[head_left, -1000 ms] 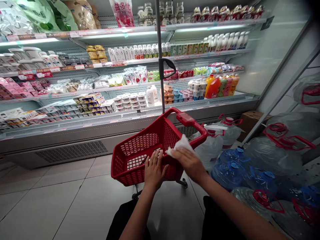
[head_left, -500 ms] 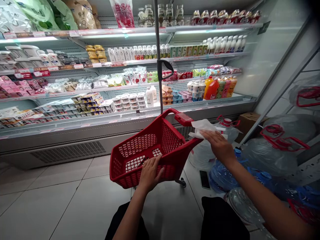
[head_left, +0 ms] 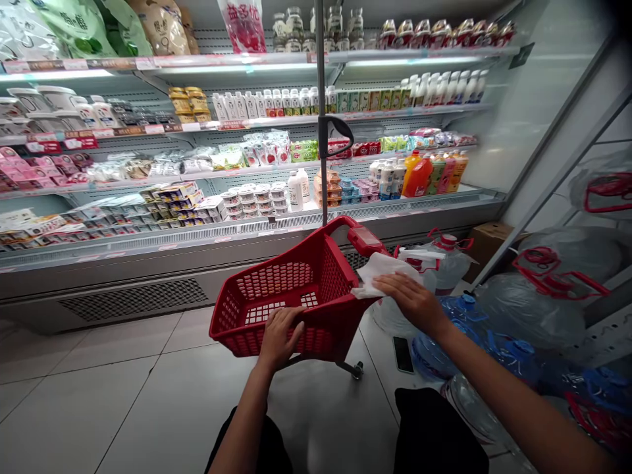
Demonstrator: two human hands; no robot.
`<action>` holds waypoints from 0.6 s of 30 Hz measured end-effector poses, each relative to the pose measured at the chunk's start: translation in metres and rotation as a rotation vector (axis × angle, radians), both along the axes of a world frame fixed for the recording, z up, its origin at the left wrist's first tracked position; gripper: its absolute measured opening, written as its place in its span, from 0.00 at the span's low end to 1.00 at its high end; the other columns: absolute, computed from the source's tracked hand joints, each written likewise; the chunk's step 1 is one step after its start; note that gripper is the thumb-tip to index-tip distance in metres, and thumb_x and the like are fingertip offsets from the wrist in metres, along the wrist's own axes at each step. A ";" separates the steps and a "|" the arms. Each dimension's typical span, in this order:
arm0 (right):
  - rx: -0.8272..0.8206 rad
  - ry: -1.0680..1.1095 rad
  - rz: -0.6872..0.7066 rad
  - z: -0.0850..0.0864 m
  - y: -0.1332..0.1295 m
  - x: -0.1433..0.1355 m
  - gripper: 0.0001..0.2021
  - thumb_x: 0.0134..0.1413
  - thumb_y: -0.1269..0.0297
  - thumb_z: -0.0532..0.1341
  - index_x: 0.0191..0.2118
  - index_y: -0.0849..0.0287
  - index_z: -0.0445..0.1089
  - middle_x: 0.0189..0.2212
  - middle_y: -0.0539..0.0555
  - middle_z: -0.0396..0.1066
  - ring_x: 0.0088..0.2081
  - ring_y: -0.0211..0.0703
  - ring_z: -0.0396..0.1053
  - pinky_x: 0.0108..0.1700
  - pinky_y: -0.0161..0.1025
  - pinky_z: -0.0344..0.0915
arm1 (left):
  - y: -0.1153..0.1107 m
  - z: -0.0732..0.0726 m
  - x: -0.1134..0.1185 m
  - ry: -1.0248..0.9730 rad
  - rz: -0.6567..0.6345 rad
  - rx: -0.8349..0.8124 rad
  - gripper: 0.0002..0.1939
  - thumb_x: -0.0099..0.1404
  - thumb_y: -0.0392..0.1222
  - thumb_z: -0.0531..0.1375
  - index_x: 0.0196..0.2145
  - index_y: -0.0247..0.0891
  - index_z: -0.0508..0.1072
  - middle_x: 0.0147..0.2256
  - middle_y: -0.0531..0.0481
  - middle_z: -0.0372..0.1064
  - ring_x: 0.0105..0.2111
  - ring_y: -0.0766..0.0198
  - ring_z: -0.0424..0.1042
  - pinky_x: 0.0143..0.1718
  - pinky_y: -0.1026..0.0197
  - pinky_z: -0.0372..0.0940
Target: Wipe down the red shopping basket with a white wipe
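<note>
A red plastic shopping cart (head_left: 330,324) with lattice walls stands on the floor in front of me, its basket holding nothing that I can see. My left hand (head_left: 280,337) grips the near rim, fingers hooked over the edge and thumb outside. At the handle end, my right hand (head_left: 409,297) presses a white wipe (head_left: 384,268) on the near top edge, just below the red handle (head_left: 365,240). Part of the wipe sticks out beyond the fingers; the palm side is hidden.
Behind the cart runs an open refrigerated display case (head_left: 197,249) stocked with dairy and drinks. Large water jugs (head_left: 439,342) crowd the right side, with a cardboard box (head_left: 486,250) behind. A phone (head_left: 403,355) lies on the tiled floor (head_left: 133,401) beside the jugs.
My right hand has moved the wipe left and down along the cart's edge. The cart has shifted and turned slightly, and my left hand has moved a little left with its rim.
</note>
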State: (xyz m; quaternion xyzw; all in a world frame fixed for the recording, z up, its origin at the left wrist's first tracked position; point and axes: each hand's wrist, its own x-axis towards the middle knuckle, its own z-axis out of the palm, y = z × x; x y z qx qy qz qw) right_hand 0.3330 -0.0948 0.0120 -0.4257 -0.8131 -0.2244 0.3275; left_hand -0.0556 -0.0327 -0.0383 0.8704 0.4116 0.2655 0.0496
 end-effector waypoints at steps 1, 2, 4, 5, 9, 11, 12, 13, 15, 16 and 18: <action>0.007 0.045 -0.033 0.002 -0.002 0.005 0.29 0.71 0.78 0.47 0.71 0.50 0.61 0.62 0.52 0.73 0.64 0.45 0.69 0.71 0.53 0.62 | 0.001 0.001 0.000 0.018 0.024 0.018 0.21 0.79 0.48 0.49 0.64 0.50 0.69 0.59 0.50 0.74 0.61 0.57 0.69 0.69 0.44 0.55; 0.011 0.088 -0.065 0.002 -0.004 0.004 0.28 0.71 0.77 0.47 0.71 0.50 0.62 0.61 0.53 0.74 0.64 0.46 0.69 0.71 0.54 0.63 | 0.002 0.002 0.002 0.037 0.051 0.038 0.22 0.79 0.49 0.49 0.65 0.50 0.68 0.60 0.50 0.73 0.63 0.56 0.68 0.71 0.42 0.52; 0.009 0.129 -0.100 -0.002 -0.006 -0.011 0.28 0.71 0.77 0.47 0.71 0.52 0.62 0.61 0.55 0.74 0.65 0.48 0.69 0.70 0.55 0.63 | 0.001 0.005 0.013 0.062 0.101 0.079 0.24 0.79 0.50 0.49 0.68 0.50 0.64 0.65 0.49 0.69 0.67 0.54 0.63 0.73 0.38 0.47; -0.004 0.117 -0.091 -0.006 -0.007 -0.025 0.28 0.70 0.77 0.48 0.71 0.53 0.62 0.61 0.55 0.74 0.65 0.48 0.68 0.70 0.55 0.63 | -0.001 0.007 0.022 0.064 0.108 0.100 0.26 0.78 0.50 0.49 0.70 0.49 0.61 0.67 0.49 0.66 0.69 0.53 0.61 0.73 0.37 0.45; -0.066 -0.023 0.021 -0.016 -0.005 -0.075 0.28 0.70 0.79 0.49 0.70 0.54 0.62 0.65 0.54 0.70 0.67 0.48 0.66 0.70 0.52 0.64 | -0.010 0.014 0.072 0.041 -0.036 0.134 0.33 0.76 0.45 0.52 0.74 0.44 0.51 0.72 0.47 0.55 0.73 0.55 0.53 0.75 0.41 0.45; -0.070 -0.050 0.028 -0.014 -0.004 -0.078 0.28 0.70 0.79 0.50 0.70 0.54 0.62 0.65 0.55 0.69 0.66 0.48 0.67 0.70 0.53 0.65 | -0.012 0.016 0.092 -0.032 -0.079 0.090 0.33 0.74 0.42 0.53 0.74 0.39 0.51 0.72 0.43 0.56 0.73 0.55 0.53 0.74 0.43 0.49; -0.069 -0.052 0.016 -0.012 -0.004 -0.074 0.28 0.69 0.79 0.50 0.70 0.54 0.62 0.65 0.55 0.69 0.66 0.48 0.67 0.70 0.53 0.64 | -0.012 0.017 0.098 -0.079 -0.088 0.060 0.33 0.73 0.41 0.54 0.73 0.38 0.53 0.71 0.42 0.58 0.72 0.55 0.55 0.73 0.43 0.50; -0.066 -0.048 -0.003 -0.009 -0.004 -0.065 0.29 0.69 0.79 0.50 0.71 0.54 0.62 0.65 0.54 0.69 0.66 0.48 0.67 0.70 0.53 0.64 | -0.012 0.017 0.101 -0.124 -0.096 0.029 0.32 0.72 0.40 0.54 0.72 0.38 0.55 0.69 0.42 0.61 0.70 0.54 0.58 0.73 0.43 0.52; -0.058 -0.031 -0.038 -0.002 -0.007 -0.042 0.29 0.69 0.80 0.49 0.70 0.53 0.62 0.65 0.54 0.69 0.66 0.47 0.67 0.70 0.53 0.63 | -0.011 0.018 0.101 -0.188 -0.113 -0.009 0.29 0.71 0.39 0.56 0.69 0.39 0.60 0.65 0.42 0.66 0.66 0.54 0.63 0.71 0.44 0.56; -0.053 -0.020 -0.053 0.001 -0.009 -0.029 0.29 0.69 0.80 0.49 0.70 0.53 0.62 0.65 0.54 0.69 0.66 0.47 0.67 0.71 0.53 0.63 | -0.010 0.019 0.098 -0.207 -0.122 -0.016 0.28 0.70 0.38 0.56 0.67 0.40 0.63 0.63 0.42 0.68 0.64 0.54 0.65 0.70 0.44 0.58; -0.040 0.011 -0.079 0.005 -0.016 -0.003 0.28 0.69 0.79 0.48 0.69 0.54 0.63 0.65 0.54 0.70 0.67 0.45 0.66 0.71 0.51 0.63 | -0.008 0.020 0.091 -0.221 -0.138 -0.013 0.23 0.69 0.38 0.57 0.62 0.42 0.67 0.59 0.44 0.72 0.60 0.55 0.69 0.66 0.46 0.62</action>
